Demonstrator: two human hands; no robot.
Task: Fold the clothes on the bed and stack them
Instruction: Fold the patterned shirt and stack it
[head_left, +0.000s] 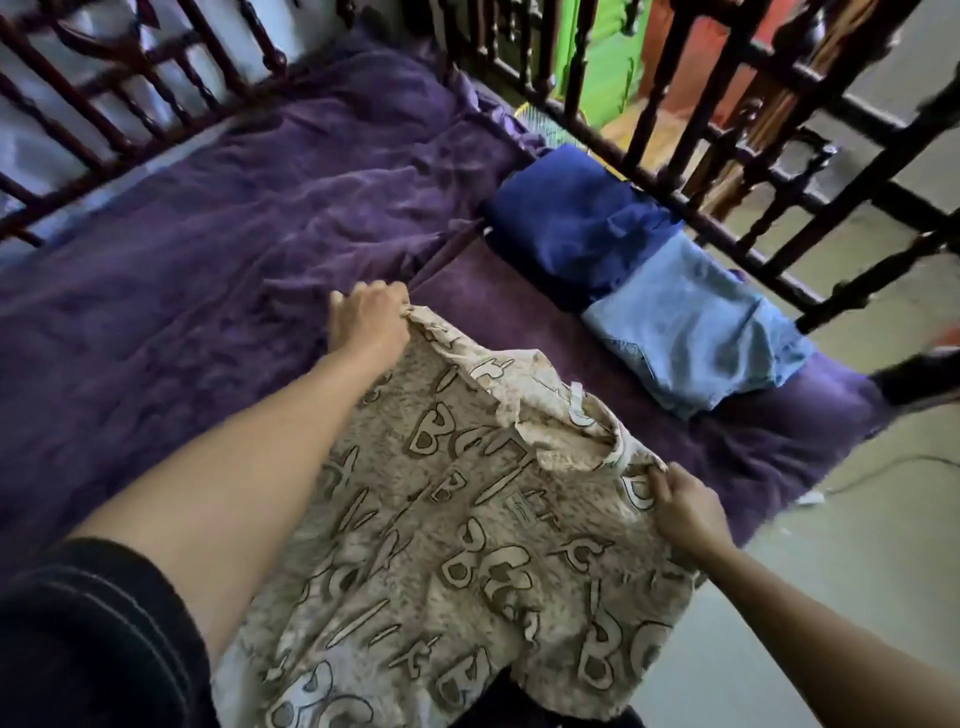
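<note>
On purple sheet (234, 249) — folded clothes (675, 322), bedrail (769, 278).

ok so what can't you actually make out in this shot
Head view, all:
- beige letter-printed shirt: lower end cut off by bottom edge; left side hidden under the left arm.
- left hand and right hand: fingertips buried in shirt fabric.
- dark blue folded cloth: garment type hidden by its own folds.
- things behind the dark wooden bed rail: blurred.
</note>
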